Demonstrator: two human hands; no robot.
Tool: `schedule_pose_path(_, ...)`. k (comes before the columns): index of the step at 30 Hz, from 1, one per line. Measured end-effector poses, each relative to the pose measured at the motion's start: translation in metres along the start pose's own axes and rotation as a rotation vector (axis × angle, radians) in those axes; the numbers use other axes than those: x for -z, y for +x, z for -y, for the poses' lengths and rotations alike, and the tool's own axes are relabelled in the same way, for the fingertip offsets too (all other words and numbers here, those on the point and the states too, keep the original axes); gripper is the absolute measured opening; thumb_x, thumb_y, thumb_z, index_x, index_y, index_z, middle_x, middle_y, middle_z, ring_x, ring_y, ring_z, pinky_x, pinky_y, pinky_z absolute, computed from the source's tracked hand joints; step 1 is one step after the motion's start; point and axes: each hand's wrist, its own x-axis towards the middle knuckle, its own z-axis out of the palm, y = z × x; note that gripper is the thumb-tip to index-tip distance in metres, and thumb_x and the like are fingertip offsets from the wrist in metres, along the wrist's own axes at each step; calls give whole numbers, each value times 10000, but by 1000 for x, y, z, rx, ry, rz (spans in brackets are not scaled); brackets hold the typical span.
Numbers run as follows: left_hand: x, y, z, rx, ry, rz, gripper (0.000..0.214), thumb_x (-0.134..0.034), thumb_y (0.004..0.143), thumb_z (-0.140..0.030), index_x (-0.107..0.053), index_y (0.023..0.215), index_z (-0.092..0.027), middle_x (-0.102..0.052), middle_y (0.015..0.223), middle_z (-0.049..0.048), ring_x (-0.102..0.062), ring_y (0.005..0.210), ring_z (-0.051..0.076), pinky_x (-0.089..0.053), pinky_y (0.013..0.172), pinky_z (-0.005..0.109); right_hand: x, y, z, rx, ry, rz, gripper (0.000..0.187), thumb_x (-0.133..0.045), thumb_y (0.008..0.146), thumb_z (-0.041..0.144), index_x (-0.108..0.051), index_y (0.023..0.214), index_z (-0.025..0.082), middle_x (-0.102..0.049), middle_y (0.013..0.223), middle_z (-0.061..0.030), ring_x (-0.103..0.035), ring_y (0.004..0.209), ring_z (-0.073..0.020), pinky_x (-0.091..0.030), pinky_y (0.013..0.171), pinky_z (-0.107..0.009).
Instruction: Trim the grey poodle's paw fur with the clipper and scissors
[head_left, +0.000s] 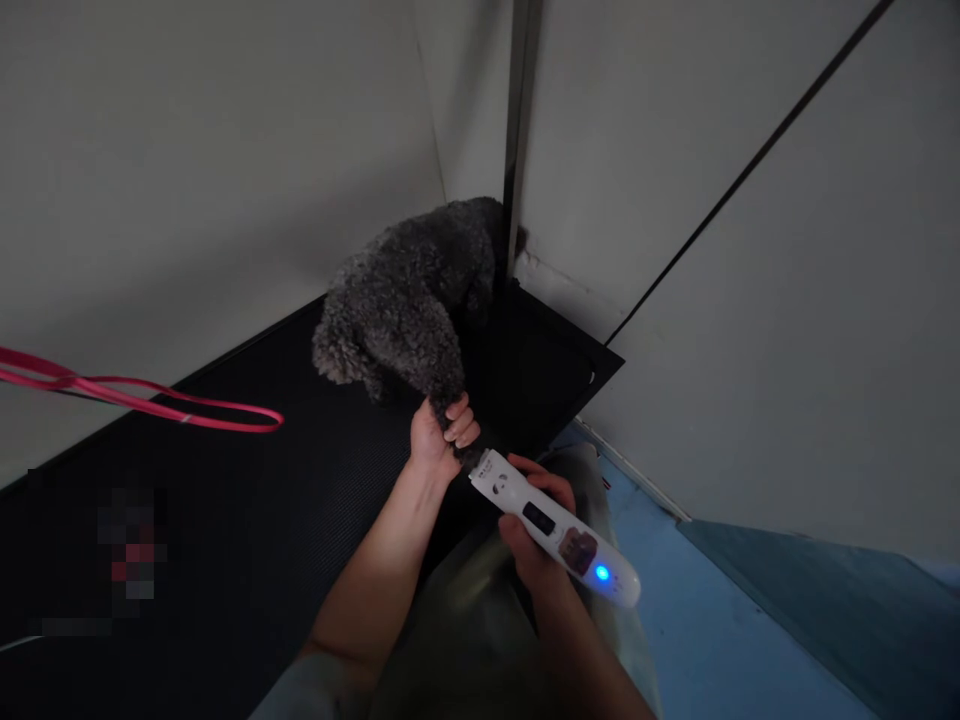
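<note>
White clippers [559, 533] are gripped in the right hand [534, 562], working end just beside the hind leg [439, 360] of a grey dog [397, 290] on a black table [337, 500]; the left hand [433, 437] is closed around that leg. A sudden kick could cause a nick. A pole [517, 150] partly hides the dog; a red strap [196, 420] loops at left.

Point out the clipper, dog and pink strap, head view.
clipper [558, 533]: head view, white body between the black switch and brown sticker.
dog [405, 290]: head view, curly coat on its side.
pink strap [142, 405]: head view, lower strand of the loop.
</note>
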Motion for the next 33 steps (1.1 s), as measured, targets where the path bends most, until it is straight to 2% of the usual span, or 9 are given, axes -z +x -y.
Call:
schedule_pose_path(5,1,-2,6,-4,25,0,394,-281,926,-267,-326,546,-171,-288,481,-65,-198,299,18,-228,290,144,-4,0,3,58,-40,-77,341,-668,708,267,-475,989,249,-615,1123,-80,-594,1044,-251,-498,818,-428)
schedule_pose_path(11,-7,-6,10,-49,51,-33,311,-361,898,-246,-365,597,-166,-334,529,-61,-210,320,20,-224,305,152,-4,-5,21,51,-83,36,335,-649,708,221,-479,997,248,-599,1186,-92,-588,1091,-272,-510,824,-441)
schedule_pose_path(16,-18,-12,14,-97,84,-66,270,-365,885,-226,-380,622,-166,-349,542,-59,-226,330,21,-218,321,158,-3,-18,21,208,-147,-51,374,-672,690,199,-493,1016,242,-592,1179,-98,-576,1102,-289,-499,847,-475)
schedule_pose_path(18,-21,-15,17,-125,104,-74,239,-372,869,-201,-380,633,-168,-353,543,-61,-233,332,21,-213,328,159,-5,-23,18,283,-200,-51,379,-682,689,226,-500,1021,235,-592,1173,-111,-583,1089,-298,-513,819,-476)
schedule_pose_path(22,-26,-22,21,-155,139,-100,170,-407,807,-139,-366,647,-175,-359,542,-65,-248,337,22,-204,345,164,-10,-31,13,441,-298,-142,377,-682,688,265,-499,1017,247,-617,1086,-88,-617,1009,-282,-536,750,-449)
schedule_pose_path(26,-29,-32,22,-169,166,-120,130,-448,774,-148,-376,672,-182,-380,545,-70,-269,347,26,-224,360,168,-8,-40,17,426,-322,-58,404,-674,700,242,-497,1063,261,-587,1173,-102,-588,1076,-285,-523,805,-465)
schedule_pose_path(29,-29,-43,22,-148,218,-122,121,-472,772,-187,-387,685,-187,-412,549,-68,-300,356,34,-251,370,174,1,-47,28,347,-269,73,338,-661,698,351,-539,999,258,-615,1053,-83,-616,962,-271,-525,766,-454)
schedule_pose_path(31,-27,-51,23,-135,254,-120,108,-478,764,-199,-396,694,-189,-432,552,-65,-326,362,39,-267,377,176,5,-49,37,275,-343,148,293,-676,667,366,-586,919,247,-589,1034,-77,-610,920,-254,-519,776,-441)
schedule_pose_path(33,-26,-59,24,-135,271,-125,81,-465,752,-188,-399,705,-193,-452,555,-61,-351,367,47,-283,385,177,3,-48,47,220,-516,212,304,-706,624,277,-630,916,239,-508,1193,-99,-577,1001,-257,-493,848,-439)
